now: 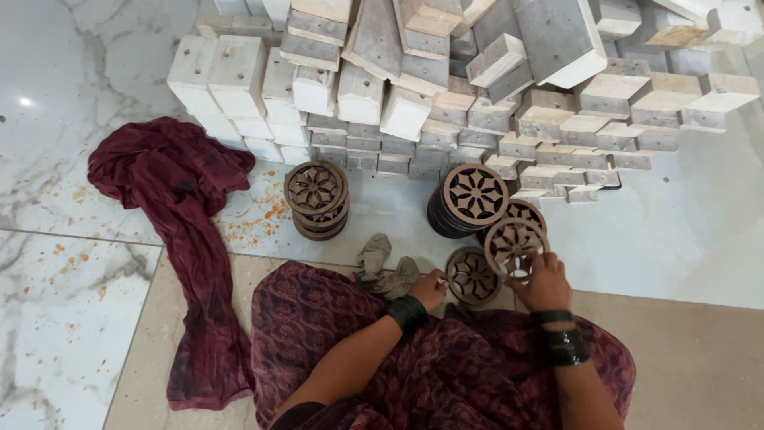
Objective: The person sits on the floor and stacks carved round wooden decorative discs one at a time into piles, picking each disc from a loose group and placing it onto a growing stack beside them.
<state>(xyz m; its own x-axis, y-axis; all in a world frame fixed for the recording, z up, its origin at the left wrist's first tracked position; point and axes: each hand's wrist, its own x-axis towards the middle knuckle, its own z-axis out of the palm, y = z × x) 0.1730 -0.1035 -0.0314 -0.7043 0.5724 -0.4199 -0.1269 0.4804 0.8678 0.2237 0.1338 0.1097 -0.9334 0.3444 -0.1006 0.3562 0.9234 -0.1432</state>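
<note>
Head view shows your right hand pinching a round carved wooden disc by its lower rim, fingers closed on it, tilted up just above the floor. Your left hand is curled around the edge of a second disc lying flat in front of your lap. Keep your grip on the solid rim (the cut-out petals look thin, likely fragile). A dark stack of discs stands just behind the raised one, so lift clear before swinging. Another stack sits to the left, well apart, with a grey rag near your left hand. The pile of wooden blocks walls off the back; open marble floor lies to your right.
</note>
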